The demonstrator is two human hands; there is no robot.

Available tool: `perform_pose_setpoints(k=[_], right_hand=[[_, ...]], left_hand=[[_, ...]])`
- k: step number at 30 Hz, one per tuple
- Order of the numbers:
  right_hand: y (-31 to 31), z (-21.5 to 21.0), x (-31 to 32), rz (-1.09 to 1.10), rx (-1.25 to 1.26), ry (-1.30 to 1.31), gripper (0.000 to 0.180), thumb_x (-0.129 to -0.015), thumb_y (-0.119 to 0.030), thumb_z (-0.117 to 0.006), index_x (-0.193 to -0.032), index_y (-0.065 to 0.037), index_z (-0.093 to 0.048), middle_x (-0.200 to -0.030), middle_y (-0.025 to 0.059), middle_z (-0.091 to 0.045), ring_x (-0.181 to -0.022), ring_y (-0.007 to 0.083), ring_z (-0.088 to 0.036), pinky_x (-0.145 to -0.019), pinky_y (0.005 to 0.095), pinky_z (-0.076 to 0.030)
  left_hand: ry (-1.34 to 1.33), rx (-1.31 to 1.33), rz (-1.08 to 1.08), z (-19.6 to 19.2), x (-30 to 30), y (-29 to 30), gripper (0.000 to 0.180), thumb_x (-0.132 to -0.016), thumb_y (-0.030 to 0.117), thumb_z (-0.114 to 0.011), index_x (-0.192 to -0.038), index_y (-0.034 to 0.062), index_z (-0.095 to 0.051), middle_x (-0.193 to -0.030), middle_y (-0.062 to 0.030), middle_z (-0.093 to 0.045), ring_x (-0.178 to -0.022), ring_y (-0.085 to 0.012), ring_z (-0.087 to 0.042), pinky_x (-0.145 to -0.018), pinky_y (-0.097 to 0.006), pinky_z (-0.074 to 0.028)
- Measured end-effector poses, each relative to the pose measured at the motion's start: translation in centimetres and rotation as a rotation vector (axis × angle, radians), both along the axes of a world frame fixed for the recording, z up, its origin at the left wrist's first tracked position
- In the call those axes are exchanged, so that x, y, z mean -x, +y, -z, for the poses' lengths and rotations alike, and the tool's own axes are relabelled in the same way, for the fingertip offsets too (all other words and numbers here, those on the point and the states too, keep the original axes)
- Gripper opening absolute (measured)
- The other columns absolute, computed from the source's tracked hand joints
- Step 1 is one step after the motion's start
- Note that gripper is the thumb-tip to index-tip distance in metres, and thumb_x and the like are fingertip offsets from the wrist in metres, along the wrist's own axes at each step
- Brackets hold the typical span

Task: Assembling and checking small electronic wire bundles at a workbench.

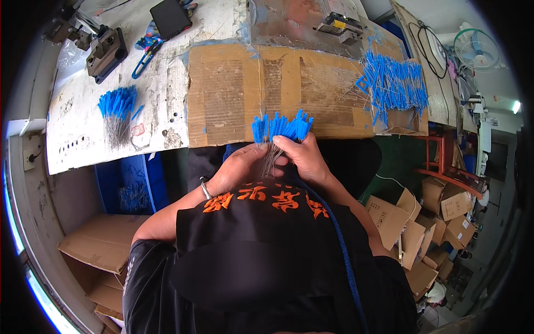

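A fan of thin wire brushes with blue bristle tips (281, 127) stands upright at the near edge of the workbench. Both hands grip it by the wire stems. My left hand (239, 170) wraps the stems from the left, with a metal bangle on its wrist. From the right, my right hand (303, 158) pinches the same bundle, fingers closed around the wires. The lower ends of the wires are hidden between the two hands, above my black apron with orange characters.
A small bundle of blue-tipped brushes (117, 114) lies at the left of the cardboard-covered bench (233, 94); a large loose pile (392, 83) lies at the right. Metal tools (105, 50), a black box (169, 16), and blue-handled scissors (146, 49) sit at the back. Cardboard boxes (400, 222) stand on the floor.
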State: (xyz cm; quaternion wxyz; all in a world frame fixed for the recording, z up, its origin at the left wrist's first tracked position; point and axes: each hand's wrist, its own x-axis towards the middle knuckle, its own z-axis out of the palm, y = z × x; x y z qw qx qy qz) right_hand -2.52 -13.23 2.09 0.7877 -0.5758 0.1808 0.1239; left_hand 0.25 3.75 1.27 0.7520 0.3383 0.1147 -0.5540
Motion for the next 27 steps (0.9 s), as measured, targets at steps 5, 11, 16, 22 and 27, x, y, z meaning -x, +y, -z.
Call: perform_pose_setpoints(k=[5, 11, 16, 22, 27], right_hand=[[-0.4, 0.2, 0.2, -0.010, -0.040, 0.063, 0.008, -0.085, -0.009, -0.058, -0.086, -0.003, -0.063, -0.068, -0.0007, -0.057, -0.056, 0.0038, -0.049, -0.051, 0.0202, -0.041], [-0.4, -1.0, 0.2, -0.032, -0.020, 0.069, 0.009, -0.085, -0.011, -0.058, -0.086, -0.003, -0.063, -0.067, -0.0013, -0.057, -0.056, 0.0038, -0.048, -0.051, 0.0199, -0.041], [-1.0, -0.4, 0.4, -0.079, 0.062, 0.070, 0.011, -0.085, -0.014, -0.060, -0.087, -0.004, -0.064, -0.068, -0.0017, -0.057, -0.057, 0.0034, -0.049, -0.052, 0.0195, -0.041], [-0.4, -1.1, 0.3, -0.123, 0.075, 0.032, 0.015, -0.085, -0.019, -0.064, -0.086, -0.004, -0.064, -0.068, -0.0010, -0.058, -0.059, 0.0034, -0.051, -0.054, 0.0196, -0.043], [-0.4, -2.0, -0.1, -0.199, 0.089, 0.039, 0.016, -0.084, -0.018, -0.065, -0.086, -0.003, -0.063, -0.069, 0.0005, -0.059, -0.058, 0.0031, -0.051, -0.055, 0.0206, -0.044]], left_hand=[[-0.062, 0.013, -0.034, 0.4, 0.2, 0.0, 0.037, -0.098, 0.028, -0.040, -0.120, 0.0000, -0.050, -0.106, -0.0103, -0.062, -0.090, -0.0185, -0.061, -0.080, -0.032, -0.050], [-0.095, 0.011, -0.031, 0.6, 0.2, 0.1, 0.034, -0.097, 0.027, -0.043, -0.116, 0.0006, -0.053, -0.104, -0.0086, -0.063, -0.089, -0.0173, -0.062, -0.079, -0.029, -0.051], [-0.101, 0.011, -0.031, 1.0, 0.3, 0.2, 0.034, -0.096, 0.027, -0.045, -0.116, 0.0016, -0.054, -0.104, -0.0094, -0.063, -0.088, -0.0171, -0.063, -0.075, -0.029, -0.052], [-0.096, 0.020, 0.014, 1.0, 0.3, 0.3, 0.034, -0.095, 0.029, -0.049, -0.114, 0.0020, -0.056, -0.104, -0.0083, -0.063, -0.090, -0.0161, -0.062, -0.077, -0.029, -0.052], [-0.058, -0.003, 0.062, 1.1, 0.1, 0.4, 0.034, -0.092, 0.028, -0.053, -0.112, 0.0000, -0.057, -0.102, -0.0118, -0.065, -0.088, -0.0191, -0.064, -0.078, -0.031, -0.053]])
